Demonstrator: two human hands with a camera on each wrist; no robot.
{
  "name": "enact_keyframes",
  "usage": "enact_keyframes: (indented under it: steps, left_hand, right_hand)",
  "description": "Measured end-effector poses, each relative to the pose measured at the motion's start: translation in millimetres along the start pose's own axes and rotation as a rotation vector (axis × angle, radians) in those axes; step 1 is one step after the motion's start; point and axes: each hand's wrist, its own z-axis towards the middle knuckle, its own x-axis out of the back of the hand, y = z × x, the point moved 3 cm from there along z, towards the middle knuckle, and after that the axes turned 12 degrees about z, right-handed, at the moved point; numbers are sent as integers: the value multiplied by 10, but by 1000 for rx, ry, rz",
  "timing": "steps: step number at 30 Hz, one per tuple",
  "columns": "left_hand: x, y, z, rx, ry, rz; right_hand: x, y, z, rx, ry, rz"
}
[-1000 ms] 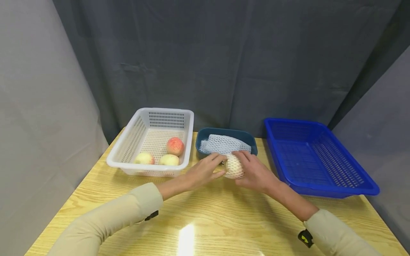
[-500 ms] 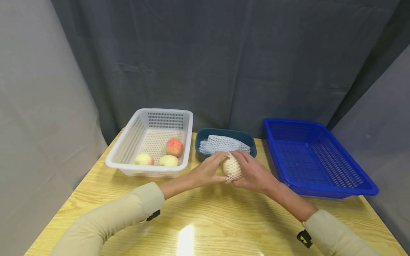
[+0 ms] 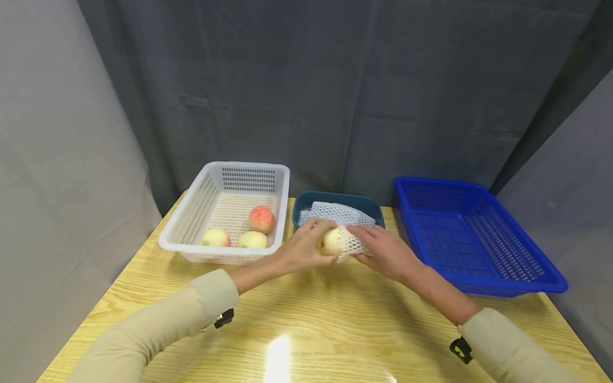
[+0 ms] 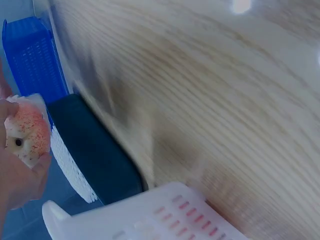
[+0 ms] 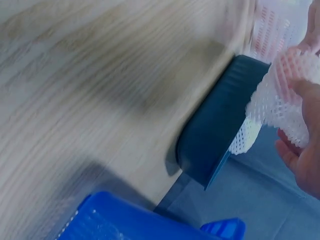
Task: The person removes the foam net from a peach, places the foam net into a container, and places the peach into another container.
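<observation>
In the head view, my left hand (image 3: 301, 250) grips a pale peach (image 3: 331, 242) by its left side, thumb below and fingers above. A white foam net sleeve (image 3: 352, 242) covers the peach's right part, and my right hand (image 3: 390, 255) holds the sleeve there. The left wrist view shows the peach's (image 4: 32, 127) red-speckled face with a dark stem hollow, bare of net. From the right wrist, the foam net (image 5: 275, 97) flares loosely around the fruit under my fingers. Both hands are above the table, in front of a teal tray (image 3: 378, 205) of flat foam nets (image 3: 330, 213).
A white basket (image 3: 167, 242) at left holds a red peach (image 3: 262, 219) and two paler peaches (image 3: 253, 239). To the right stands a blue basket (image 3: 460, 234). The wooden table (image 3: 306, 324) extends in front, and a dark curtain (image 3: 306, 96) hangs behind.
The peach has shifted slightly left with my left hand, and its left end now shows bare. The foam net, which covered the visible fruit earlier, now sits over its right part.
</observation>
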Motion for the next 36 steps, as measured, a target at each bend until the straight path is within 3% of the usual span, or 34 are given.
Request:
enact_keyframes:
  steps: [4, 11, 20, 26, 29, 36]
  left_hand:
    - [89, -86, -40, 7, 15, -4]
    - [212, -189, -97, 17, 52, -14]
    - [287, -289, -157, 4, 124, 38]
    - [352, -341, -193, 45, 98, 12]
    - [381, -369, -212, 64, 104, 5]
    - [462, -426, -240, 77, 129, 3]
  right_hand:
    - [83, 68, 22, 30, 30, -34]
    - [156, 192, 118, 6, 92, -83]
    - [145, 365, 259, -66, 140, -143]
    - [171, 474, 342, -59, 264, -162]
    - [157, 515, 367, -103, 301, -175]
    - [46, 633, 412, -221, 272, -136]
